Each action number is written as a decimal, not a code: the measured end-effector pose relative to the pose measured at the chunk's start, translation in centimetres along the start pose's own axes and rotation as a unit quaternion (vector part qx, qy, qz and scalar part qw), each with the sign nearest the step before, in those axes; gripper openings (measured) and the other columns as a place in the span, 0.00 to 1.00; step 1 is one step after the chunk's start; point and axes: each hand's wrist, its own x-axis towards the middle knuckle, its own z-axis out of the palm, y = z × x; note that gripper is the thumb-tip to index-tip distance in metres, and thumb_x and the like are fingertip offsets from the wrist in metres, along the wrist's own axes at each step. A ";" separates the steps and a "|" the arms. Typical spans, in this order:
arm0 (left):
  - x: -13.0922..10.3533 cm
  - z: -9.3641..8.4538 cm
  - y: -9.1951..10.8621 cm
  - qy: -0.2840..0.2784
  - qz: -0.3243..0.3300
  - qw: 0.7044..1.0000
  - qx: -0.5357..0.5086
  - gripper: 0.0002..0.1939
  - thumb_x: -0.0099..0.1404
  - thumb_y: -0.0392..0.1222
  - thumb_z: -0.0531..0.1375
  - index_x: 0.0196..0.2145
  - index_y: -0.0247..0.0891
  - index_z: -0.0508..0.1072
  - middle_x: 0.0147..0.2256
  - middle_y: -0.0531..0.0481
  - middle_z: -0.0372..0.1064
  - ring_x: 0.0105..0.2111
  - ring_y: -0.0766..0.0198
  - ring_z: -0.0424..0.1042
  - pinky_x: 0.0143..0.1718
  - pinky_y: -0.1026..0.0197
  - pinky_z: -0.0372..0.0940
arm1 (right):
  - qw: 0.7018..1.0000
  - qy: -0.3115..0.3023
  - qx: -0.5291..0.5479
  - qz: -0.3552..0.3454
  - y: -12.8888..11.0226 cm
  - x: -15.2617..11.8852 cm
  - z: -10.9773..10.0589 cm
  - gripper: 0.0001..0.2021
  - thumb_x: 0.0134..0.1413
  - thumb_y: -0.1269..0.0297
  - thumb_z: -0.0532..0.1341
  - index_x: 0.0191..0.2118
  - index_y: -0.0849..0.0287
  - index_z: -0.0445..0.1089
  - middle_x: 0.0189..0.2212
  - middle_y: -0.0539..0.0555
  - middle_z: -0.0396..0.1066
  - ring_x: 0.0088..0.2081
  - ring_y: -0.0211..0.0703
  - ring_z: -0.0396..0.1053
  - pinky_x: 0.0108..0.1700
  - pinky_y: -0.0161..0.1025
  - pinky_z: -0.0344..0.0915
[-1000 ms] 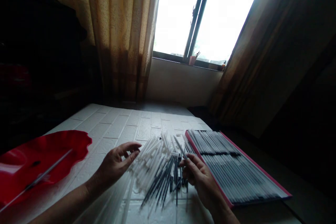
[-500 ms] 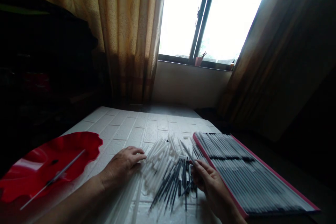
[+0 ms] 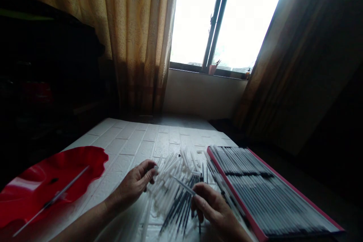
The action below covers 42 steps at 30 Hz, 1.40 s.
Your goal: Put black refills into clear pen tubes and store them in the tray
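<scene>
Between the thumb and fingers of my right hand [image 3: 208, 204] is a thin grey pen refill [image 3: 183, 186], or a stick much like one, its far end pointing up and left. My left hand [image 3: 138, 177] pinches a small whitish piece [image 3: 155, 168], too small to name surely. Under and between the hands lie a heap of whitish plastic tubes [image 3: 167, 189] and a fan of dark, thin sticks [image 3: 181, 206]. To the right, a pink-edged box [image 3: 231, 185] holds two rows of grey sticks [image 3: 280, 200] laid side by side.
At left sits a red wavy-edged dish [image 3: 25, 174] with a long thin stick [image 3: 65, 189] across it. The white brick-patterned tabletop [image 3: 136, 134] stretches toward the window wall. A curtain [image 3: 136, 45] hangs behind, and a small pink pot [image 3: 212, 69] stands on the sill.
My right hand has moved left and toward me with the grey refill, now pointing at the left hand. My left hand has lifted and closed its fingers on a small whitish piece.
</scene>
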 end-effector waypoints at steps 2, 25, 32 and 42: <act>-0.3 1.0 0.2 -0.014 -0.070 0.988 -0.134 0.25 0.53 0.63 0.61 0.37 0.38 0.67 0.31 0.52 0.70 0.26 0.65 0.70 0.16 0.70 0.58 | 0.999 -0.018 -0.035 -0.018 0.6 0.2 0.2 0.23 0.53 0.44 0.59 0.40 0.62 0.69 0.23 0.49 0.66 0.21 0.32 0.59 0.23 0.30 0.57; -1.6 2.8 1.3 -0.036 -0.122 0.980 -0.151 0.29 0.49 0.64 0.62 0.37 0.39 0.61 0.34 0.48 0.71 0.24 0.64 0.73 0.10 0.72 0.56 | 0.977 -0.012 -0.197 -0.081 1.5 0.4 0.2 0.22 0.62 0.52 0.51 0.46 0.63 0.73 0.24 0.53 0.69 0.25 0.38 0.65 0.31 0.34 0.63; -1.5 1.8 1.3 -0.104 -0.044 0.993 -0.031 0.19 0.56 0.56 0.60 0.33 0.37 0.66 0.29 0.55 0.63 0.19 0.72 0.67 0.19 0.69 0.62 | 0.954 -0.018 -0.278 -0.110 1.0 0.2 0.1 0.17 0.61 0.57 0.53 0.41 0.62 0.75 0.25 0.53 0.73 0.26 0.39 0.68 0.32 0.33 0.63; -1.7 1.0 2.1 -0.212 -0.081 0.972 0.058 0.20 0.62 0.57 0.53 0.28 0.36 0.70 0.23 0.54 0.67 0.17 0.72 0.64 0.19 0.70 0.58 | 0.893 -0.010 -0.408 -0.187 1.0 0.1 0.3 0.12 0.61 0.62 0.54 0.38 0.59 0.73 0.29 0.55 0.76 0.29 0.39 0.72 0.33 0.31 0.62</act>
